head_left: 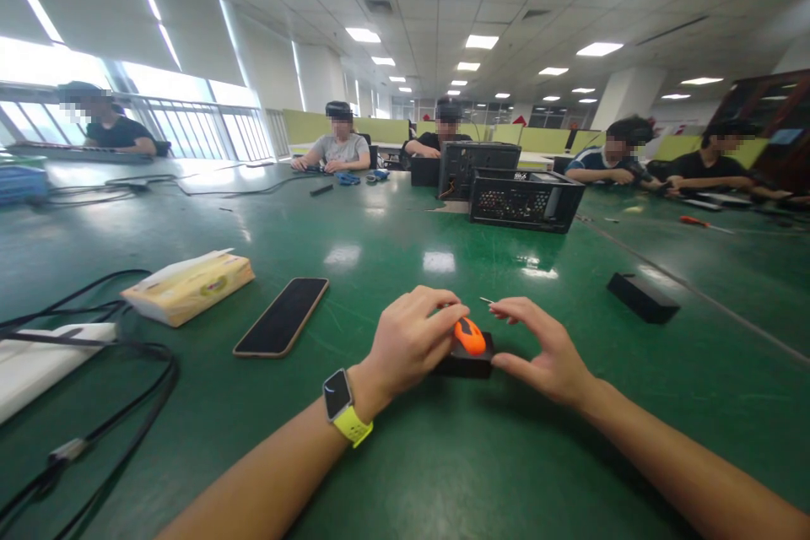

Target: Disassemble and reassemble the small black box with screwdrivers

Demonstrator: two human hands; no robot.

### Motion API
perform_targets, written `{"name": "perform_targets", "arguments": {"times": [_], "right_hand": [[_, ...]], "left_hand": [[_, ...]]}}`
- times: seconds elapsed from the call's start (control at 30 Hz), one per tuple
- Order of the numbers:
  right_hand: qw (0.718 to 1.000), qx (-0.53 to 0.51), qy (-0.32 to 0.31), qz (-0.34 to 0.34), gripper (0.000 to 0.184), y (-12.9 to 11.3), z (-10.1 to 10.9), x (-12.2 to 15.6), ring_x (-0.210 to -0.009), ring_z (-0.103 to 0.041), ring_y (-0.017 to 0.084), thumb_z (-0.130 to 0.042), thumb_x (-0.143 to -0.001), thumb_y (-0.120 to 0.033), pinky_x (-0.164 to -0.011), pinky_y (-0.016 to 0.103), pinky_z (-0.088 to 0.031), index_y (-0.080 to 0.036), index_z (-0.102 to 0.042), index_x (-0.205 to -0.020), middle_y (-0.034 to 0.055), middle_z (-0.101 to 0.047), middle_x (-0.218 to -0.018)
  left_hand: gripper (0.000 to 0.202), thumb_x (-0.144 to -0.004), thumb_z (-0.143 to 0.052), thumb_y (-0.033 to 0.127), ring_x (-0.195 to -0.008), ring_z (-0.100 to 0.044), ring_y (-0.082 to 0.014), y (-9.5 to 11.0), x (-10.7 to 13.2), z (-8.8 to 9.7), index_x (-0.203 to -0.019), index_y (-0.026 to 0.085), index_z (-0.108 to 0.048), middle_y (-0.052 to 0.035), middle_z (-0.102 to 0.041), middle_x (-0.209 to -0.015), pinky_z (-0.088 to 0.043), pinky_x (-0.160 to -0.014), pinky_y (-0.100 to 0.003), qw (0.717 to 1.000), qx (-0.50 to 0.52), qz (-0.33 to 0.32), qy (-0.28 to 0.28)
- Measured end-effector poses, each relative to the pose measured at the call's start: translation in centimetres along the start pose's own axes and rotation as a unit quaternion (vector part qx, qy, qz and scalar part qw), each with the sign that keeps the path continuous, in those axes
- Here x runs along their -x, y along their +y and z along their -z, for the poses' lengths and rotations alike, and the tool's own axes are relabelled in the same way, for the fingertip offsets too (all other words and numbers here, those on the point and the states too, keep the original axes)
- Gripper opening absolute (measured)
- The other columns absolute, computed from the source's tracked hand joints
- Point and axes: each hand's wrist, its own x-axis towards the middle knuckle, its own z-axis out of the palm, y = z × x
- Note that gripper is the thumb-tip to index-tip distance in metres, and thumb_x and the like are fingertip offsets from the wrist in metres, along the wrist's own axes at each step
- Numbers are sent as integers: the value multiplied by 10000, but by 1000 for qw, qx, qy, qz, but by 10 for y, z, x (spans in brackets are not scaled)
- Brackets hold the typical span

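One orange handle (472,339) is clasped in the left hand (411,336), grip closed, over a black box (472,367) toward the near edge of the table (380,228); the right hand (548,350), grip parted, nears a thin metal rod (486,299), perhaps unheld; work looks under way, how much remains unclear

Phone (283,316) left, box (642,298) right — hands (411,339) between.

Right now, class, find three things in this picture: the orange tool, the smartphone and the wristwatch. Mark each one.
Orange tool (472,339): head view, on its orange body.
Smartphone (282,317): head view, on the middle of its dark screen.
Wristwatch (337,394): head view, on its face.
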Motion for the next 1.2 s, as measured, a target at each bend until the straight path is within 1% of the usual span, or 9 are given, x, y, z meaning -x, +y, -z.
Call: {"name": "perform_targets", "arguments": {"times": [0.07, 0.13, 0.2, 0.33, 0.43, 0.53, 0.73, 0.97, 1.2], "right_hand": [[1000, 10, -28, -6, 556, 1, -2, 1, -1097, -552, 275, -706, -788, -421, -912, 415, -465, -226, -512, -1271, 119, -587, -1196], [998, 14, -63, -26, 591, 5, -3, 1, -1130, -541, 283, -722, -772, -434, -942, 436, -451, -224, -512, -1283, 121, -591, -1212], [995, 8, -88, -53, 569, 8, -4, 1, -1093, -568, 272, -713, -778, -445, -928, 437, -461, -215, -530, -1265, 115, -617, -1181], [988, -18, -122, -90, 474, 12, -4, -1, -1008, -607, 252, -692, -795, -451, -832, 390, -501, -191, -594, -1179, 109, -654, -1118], [986, -27, -136, -89, 468, 11, -4, -1, -1000, -606, 253, -708, -781, -446, -808, 371, -500, -187, -609, -1158, 109, -659, -1109], [987, -23, -135, -86, 430, 11, -5, -1, -943, -613, 234, -702, -789, -434, -797, 363, -492, -190, -618, -1133, 96, -670, -1066], [990, -29, -113, -86, 379, 10, -7, 0, -896, -617, 217, -681, -804, -433, -784, 353, -501, -191, -627, -1090, 82, -676, -1030], [988, -38, -119, -88, 379, 12, -8, 1, -923, -612, 219, -678, -815, -416, -779, 345, -495, -196, -620, -1117, 80, -666, -1052], [990, -36, -115, -78, 368, 11, -7, 1, -906, -613, 218, -664, -822, -425, -766, 350, -500, -193, -624, -1105, 84, -669, -1038]], "left_hand": [[275, -862, -507, 138, -914, -601, -193, 5, -1, 0, -1108, 176, -622, -105, -636, -1038, -511, -778, -323, 999, 33, 6, 22], [262, -867, -538, 147, -913, -602, -181, 5, -1, 0, -1115, 174, -618, -98, -627, -1011, -518, -779, -306, 994, 83, 26, 71], [245, -855, -602, 170, -867, -618, -161, 3, -1, 0, -1099, 179, -618, -72, -640, -956, -525, -771, -287, 981, 133, 68, 122], [359, -835, -661, 212, -720, -666, -131, -3, -1, -3, -1175, 171, -555, -39, -678, -876, -560, -679, -248, 934, 234, 201, 182], [463, -824, -680, 229, -770, -698, -151, -2, -2, -5, -1240, 168, -486, -48, -699, -914, -580, -677, -250, 902, 292, 241, 205], [475, -829, -675, 218, -801, -711, -156, 3, -2, -7, -1247, 173, -455, -53, -715, -942, -588, -683, -248, 891, 322, 244, 207], [379, -835, -667, 208, -798, -723, -175, 6, -2, -9, -1149, 169, -459, -69, -723, -949, -600, -694, -272, 891, 338, 246, 178], [402, -838, -664, 222, -817, -725, -179, 7, -2, -6, -1177, 162, -457, -68, -727, -931, -596, -710, -268, 900, 317, 247, 168], [430, -830, -662, 206, -815, -711, -165, 6, -2, -6, -1211, 171, -467, -57, -709, -950, -580, -692, -251, 923, 272, 222, 154]]}}
